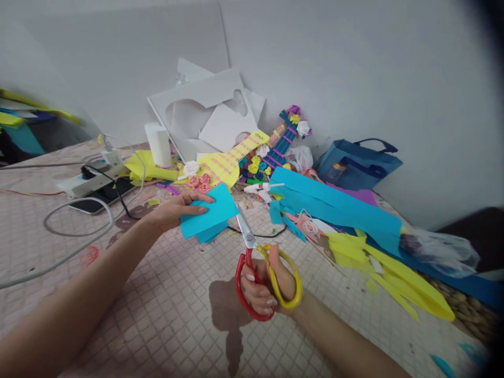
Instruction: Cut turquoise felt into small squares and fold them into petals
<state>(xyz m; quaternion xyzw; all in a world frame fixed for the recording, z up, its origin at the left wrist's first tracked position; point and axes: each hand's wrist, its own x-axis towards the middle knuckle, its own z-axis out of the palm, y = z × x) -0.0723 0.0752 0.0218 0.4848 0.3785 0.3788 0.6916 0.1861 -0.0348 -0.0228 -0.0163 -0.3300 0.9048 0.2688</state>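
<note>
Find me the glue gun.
In the head view, just right of centre, the white glue gun lies between the yellow guitar and the long blue crepe paper.

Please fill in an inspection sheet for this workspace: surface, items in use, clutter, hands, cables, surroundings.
Surface: table with a diamond-grid pattern and brown shapes, scattered with small scraps.
Items in use: light-blue paper, layered; scissors, one handle red, one yellow, blades by the paper's right edge, contact unclear.
Clutter: yellow guitar, flower-trimmed blue guitar, glue gun, long blue strip, loose yellow paper.
Hands: left hand pinches the light-blue paper; right hand grips the scissors by the handles.
Cables: grey cable loops at left by a power strip; black cord runs behind the scissors.
Surroundings: pale wall, cut-out white board before it, blue bag at right.
</note>
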